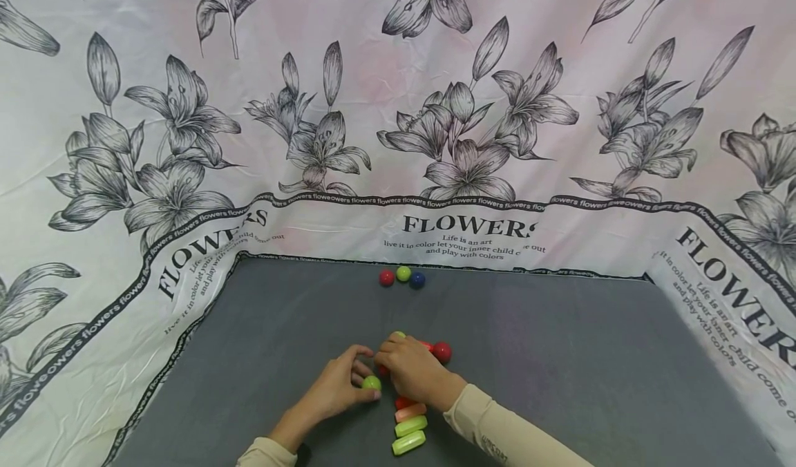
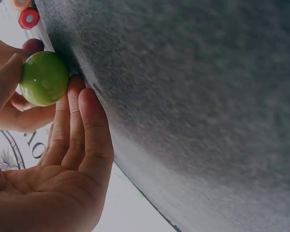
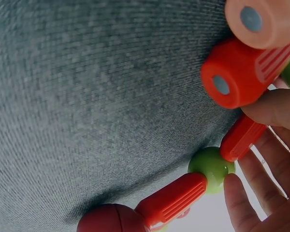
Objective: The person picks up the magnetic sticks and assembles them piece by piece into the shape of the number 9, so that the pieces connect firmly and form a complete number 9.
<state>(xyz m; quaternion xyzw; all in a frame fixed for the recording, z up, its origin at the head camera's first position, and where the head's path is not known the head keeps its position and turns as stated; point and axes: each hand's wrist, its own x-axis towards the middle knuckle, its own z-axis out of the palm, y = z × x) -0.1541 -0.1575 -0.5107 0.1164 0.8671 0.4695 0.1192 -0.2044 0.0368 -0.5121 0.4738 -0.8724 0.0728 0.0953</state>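
Observation:
My left hand point(image 1: 338, 384) holds a shiny green ball point(image 2: 44, 79) between thumb and fingers, just left of the right hand. My right hand point(image 1: 413, 370) pinches a red magnetic rod point(image 3: 244, 137) between thumb and fingers. That rod meets another green ball point(image 3: 212, 166), from which a second red rod point(image 3: 174, 199) runs to a red ball point(image 1: 442, 351). A further red ball point(image 1: 383, 370) shows partly under the right hand's fingers. Close below the right hand lie a loose red rod point(image 3: 237, 72) and a peach rod point(image 1: 410, 412).
Two light green rods point(image 1: 410, 425) continue the row toward the front of the grey table point(image 1: 560, 370). At the back sit a red ball point(image 1: 387, 278), a green ball point(image 1: 403, 273) and a blue ball point(image 1: 417, 280). Flower-printed cloth point(image 1: 348, 232) borders the table at the back and sides.

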